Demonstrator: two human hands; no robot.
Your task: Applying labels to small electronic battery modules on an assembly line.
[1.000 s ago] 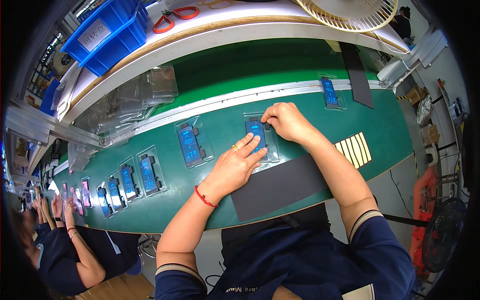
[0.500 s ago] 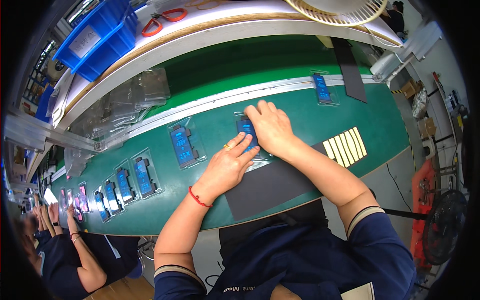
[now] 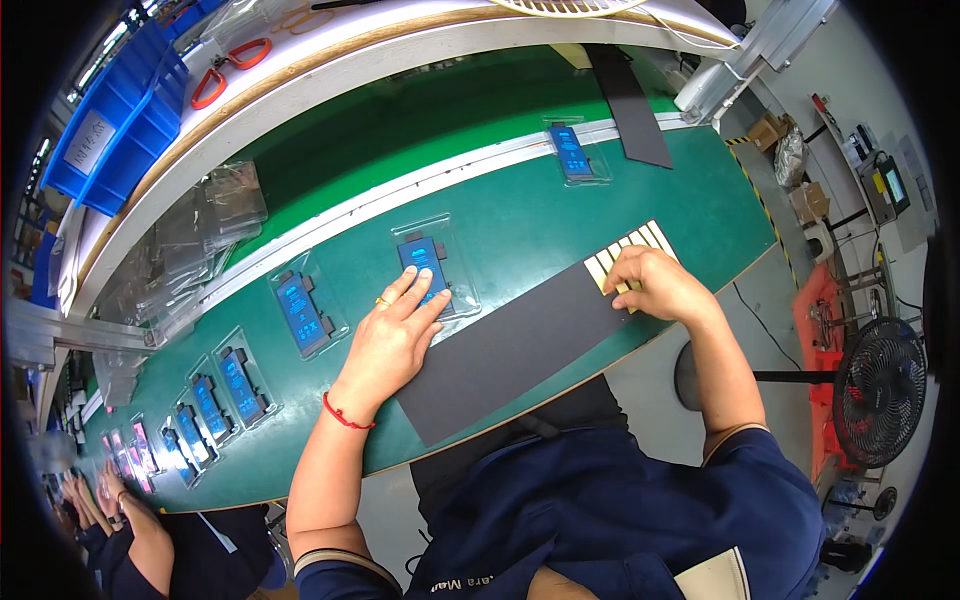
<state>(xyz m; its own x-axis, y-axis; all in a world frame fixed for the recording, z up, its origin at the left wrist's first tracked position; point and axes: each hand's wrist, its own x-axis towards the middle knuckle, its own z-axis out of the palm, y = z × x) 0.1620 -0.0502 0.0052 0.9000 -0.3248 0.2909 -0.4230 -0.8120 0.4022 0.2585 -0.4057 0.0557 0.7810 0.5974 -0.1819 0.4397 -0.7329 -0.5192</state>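
My left hand [image 3: 395, 335] lies with fingers stretched over a flat blue-and-black battery [image 3: 418, 258] in a clear plastic tray [image 3: 462, 275], pressing on its lower part. Over at the right, my right hand [image 3: 662, 285] has its fingers bent in a pinch at the lower end of the pale yellow strips [image 3: 630, 245]. Those strips lie side by side on the right end of a long dark grey sheet [image 3: 515, 350], which slants along the near table edge. The fingertips partly cover the strip they pinch.
More batteries in clear trays stand left on the green table [image 3: 540, 235]: one nearby [image 3: 300, 312], several farther off. Another battery [image 3: 570, 152] sits by the rail. A dark strip [image 3: 630, 110] hangs over the rail. The shelf holds a blue bin [image 3: 120, 120] and red-handled scissors [image 3: 230, 70]. Co-workers' arms [image 3: 140, 530] show at far left.
My right hand has left the battery's upper end and moved right to the yellow strips. My left hand stays on the battery. The whole view has shifted, so things appear farther left.
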